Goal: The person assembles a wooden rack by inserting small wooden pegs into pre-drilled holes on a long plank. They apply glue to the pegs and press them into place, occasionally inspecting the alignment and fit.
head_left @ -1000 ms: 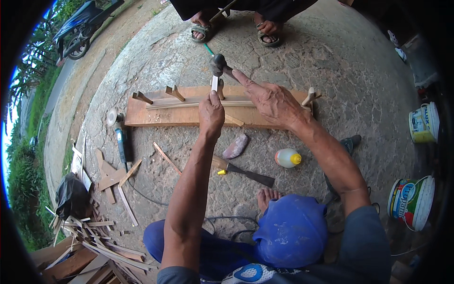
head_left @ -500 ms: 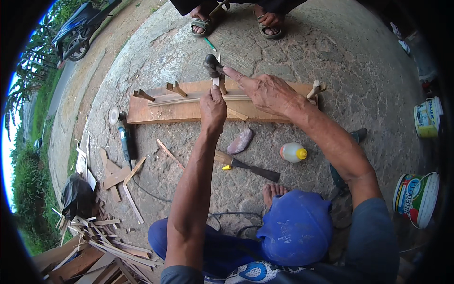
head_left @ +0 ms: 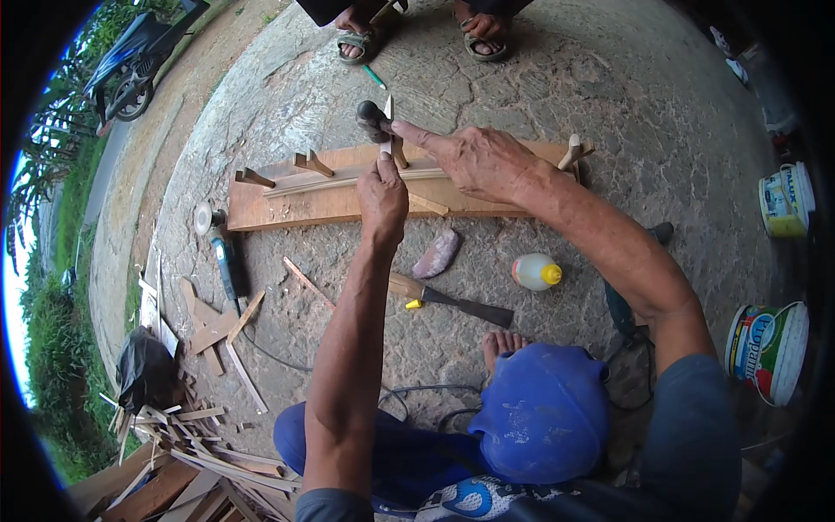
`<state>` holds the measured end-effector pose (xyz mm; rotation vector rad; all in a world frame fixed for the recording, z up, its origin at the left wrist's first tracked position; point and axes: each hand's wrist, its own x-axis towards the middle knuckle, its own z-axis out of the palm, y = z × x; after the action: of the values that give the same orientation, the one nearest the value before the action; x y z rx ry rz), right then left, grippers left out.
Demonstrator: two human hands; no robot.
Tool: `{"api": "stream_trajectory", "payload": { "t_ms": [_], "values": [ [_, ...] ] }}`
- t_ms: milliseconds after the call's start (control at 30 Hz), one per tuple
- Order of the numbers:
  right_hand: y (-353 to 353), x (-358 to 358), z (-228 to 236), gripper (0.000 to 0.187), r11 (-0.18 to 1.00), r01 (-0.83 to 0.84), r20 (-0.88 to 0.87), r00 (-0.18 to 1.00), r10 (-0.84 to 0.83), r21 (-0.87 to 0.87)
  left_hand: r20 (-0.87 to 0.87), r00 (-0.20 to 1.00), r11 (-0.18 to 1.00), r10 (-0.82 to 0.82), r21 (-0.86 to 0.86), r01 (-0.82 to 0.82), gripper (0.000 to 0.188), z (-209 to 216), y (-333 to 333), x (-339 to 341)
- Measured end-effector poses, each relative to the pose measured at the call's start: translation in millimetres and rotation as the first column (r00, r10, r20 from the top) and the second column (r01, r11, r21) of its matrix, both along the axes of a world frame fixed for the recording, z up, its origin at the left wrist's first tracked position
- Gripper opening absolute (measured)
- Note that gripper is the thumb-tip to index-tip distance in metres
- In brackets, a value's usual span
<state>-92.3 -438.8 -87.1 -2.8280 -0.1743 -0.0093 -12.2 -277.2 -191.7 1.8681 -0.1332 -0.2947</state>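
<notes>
My left hand (head_left: pixel 383 198) is closed, with thumb and fingers pinching a pale, flat wooden strip (head_left: pixel 386 148) that points away from me. In my right hand (head_left: pixel 483 161) is a hammer (head_left: pixel 372 120) with a dark, rounded head; its index finger stretches along toward the head, and most of the handle is hidden. The hammer head lies against or just over the strip; I cannot tell whether they touch. Beneath both hands lies a wooden plank (head_left: pixel 304 207) bearing a long narrow moulding and several upright wooden pegs (head_left: pixel 313 163).
An angle grinder (head_left: pixel 224 261), stone (head_left: pixel 437 253), chisel (head_left: pixel 474 310) and yellow-capped bottle (head_left: pixel 535 272) lie on the rough ground nearer me. Wood scraps (head_left: pixel 213 326) pile at left; buckets (head_left: pixel 767 352) stand right. Beyond the plank are a green pencil (head_left: pixel 375 76) and another person's sandalled feet (head_left: pixel 352 48).
The whole view has shifted slightly. The hammer head has moved a little left relative to the strip. Both hands keep their hold.
</notes>
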Motion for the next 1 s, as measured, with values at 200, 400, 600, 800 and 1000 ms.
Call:
{"api": "stream_trajectory", "payload": {
  "t_ms": [200,400,600,800,1000],
  "values": [
    [-5.7,6.5,1.9,0.068,0.999,-0.040,-0.030,0.999,0.040,-0.001,-0.023,1.000,0.999,0.010,0.044,-0.009,0.047,15.0,-4.8,-1.0],
    [-3.8,5.1,0.1,0.071,0.995,-0.033,0.146,0.989,0.020,0.091,-0.045,0.998,0.999,0.032,0.020,-0.031,0.046,3.9,2.1,-7.2],
    [-5.1,10.0,3.1,0.071,0.999,-0.016,-0.040,0.999,0.014,-0.047,-0.005,1.000,1.000,0.002,-0.027,-0.002,0.037,-2.8,-1.2,3.7],
    [-10.1,6.1,-9.7,0.073,0.996,-0.003,0.095,0.995,-0.005,0.084,-0.015,1.000,0.999,0.005,-0.035,-0.006,0.040,-4.8,-2.3,-1.9],
    [-15.5,12.1,-4.2,0.071,0.999,-0.019,-0.034,0.999,0.017,-0.050,-0.022,0.999,0.999,0.033,0.029,-0.033,0.047,5.8,-8.2,-0.7]
  ]
}}
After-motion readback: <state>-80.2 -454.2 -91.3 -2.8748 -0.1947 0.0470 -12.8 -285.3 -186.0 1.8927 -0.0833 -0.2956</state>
